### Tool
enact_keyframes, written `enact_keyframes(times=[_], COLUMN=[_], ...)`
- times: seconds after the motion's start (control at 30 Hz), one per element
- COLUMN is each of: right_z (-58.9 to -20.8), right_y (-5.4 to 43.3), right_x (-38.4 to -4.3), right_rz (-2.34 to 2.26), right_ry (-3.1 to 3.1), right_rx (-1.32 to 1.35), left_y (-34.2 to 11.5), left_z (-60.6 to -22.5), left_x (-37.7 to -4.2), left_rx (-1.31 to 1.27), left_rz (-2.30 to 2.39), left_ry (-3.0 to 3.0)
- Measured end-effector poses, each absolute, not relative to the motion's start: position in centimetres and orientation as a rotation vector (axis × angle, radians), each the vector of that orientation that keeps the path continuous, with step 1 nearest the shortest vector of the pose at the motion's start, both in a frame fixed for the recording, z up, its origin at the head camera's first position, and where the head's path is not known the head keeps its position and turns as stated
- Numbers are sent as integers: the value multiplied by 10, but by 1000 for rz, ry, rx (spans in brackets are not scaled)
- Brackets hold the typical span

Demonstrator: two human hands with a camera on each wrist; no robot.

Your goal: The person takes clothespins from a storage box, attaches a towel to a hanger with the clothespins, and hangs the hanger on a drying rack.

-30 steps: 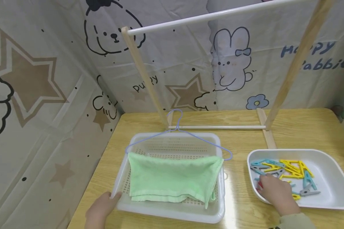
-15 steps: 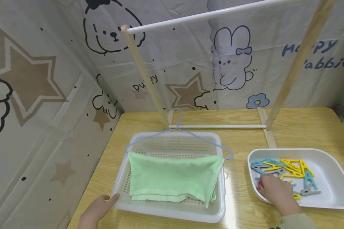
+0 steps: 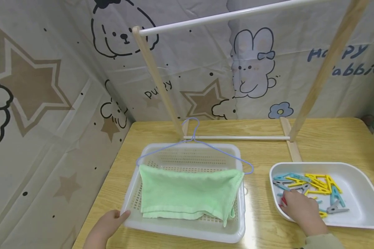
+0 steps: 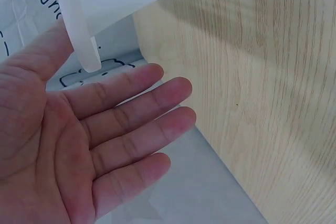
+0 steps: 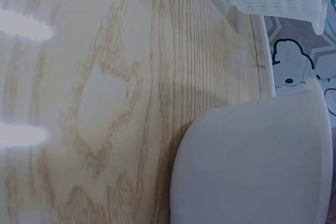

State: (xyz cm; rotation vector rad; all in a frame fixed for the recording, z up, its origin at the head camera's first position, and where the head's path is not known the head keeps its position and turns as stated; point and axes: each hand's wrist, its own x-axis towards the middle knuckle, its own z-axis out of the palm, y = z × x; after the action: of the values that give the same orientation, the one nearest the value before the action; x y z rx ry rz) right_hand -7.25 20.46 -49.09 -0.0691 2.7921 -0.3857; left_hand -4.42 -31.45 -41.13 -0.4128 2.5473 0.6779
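Note:
At the lower left corner of a white perforated basket [image 3: 162, 226] is my left hand [image 3: 104, 226], its thumb on the rim. In the left wrist view the fingers [image 4: 142, 129] extend nearly straight below the rim, palm showing. A folded light green towel [image 3: 190, 193] lies across the basket, with a blue hanger [image 3: 219, 151] above it. My right hand [image 3: 302, 209] reaches into a white tub [image 3: 358, 211], fingers curled down. Between thumb and index finger shows a red clothespin [image 3: 284, 200]; the fingertips are partly hidden. Several yellow, blue and grey clothespins [image 3: 318, 183] lie around it.
A wooden drying rack stands behind the basket, with a white top bar [image 3: 237, 14], a lower bar [image 3: 237, 138] and slanted posts [image 3: 325, 74]. A wooden foot [image 3: 294, 150] reaches toward the tub. Printed curtains [image 3: 202, 62] hang behind and on the left.
My left hand has slid slightly left and its hold at the basket corner has loosened, leaving the thumb on the rim. My right hand stays in place among the clothespins.

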Motion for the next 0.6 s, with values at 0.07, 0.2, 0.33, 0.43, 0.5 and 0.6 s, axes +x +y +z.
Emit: enact_keyframes(times=[0.07,0.2,0.33,0.43,0.5,0.6], right_z=[-491,-491,-492,-493,-494,-494], right_y=[205,205,206,206,206,206], right_x=[-72,-71,-71,-71,-71,-71], right_rz=[-385,-402,-429,-445,-458,-472], right_ry=[2798,2807,2805,2812,2822,2823], right_rx=[-68,-67,-66,-66,-71,-79], left_y=[-314,-315,-316,-316,-316,-316], left_z=[-411,-412,-412,-413,-413,-414], left_x=[-44,-44,-44,-44,-44,-44], left_rx=[-412,-438,-453,-443,-433,-455], left_rz=[685,696,695,693,688,695], left_ry=[2542,2517,2512,2528,2536,2526])
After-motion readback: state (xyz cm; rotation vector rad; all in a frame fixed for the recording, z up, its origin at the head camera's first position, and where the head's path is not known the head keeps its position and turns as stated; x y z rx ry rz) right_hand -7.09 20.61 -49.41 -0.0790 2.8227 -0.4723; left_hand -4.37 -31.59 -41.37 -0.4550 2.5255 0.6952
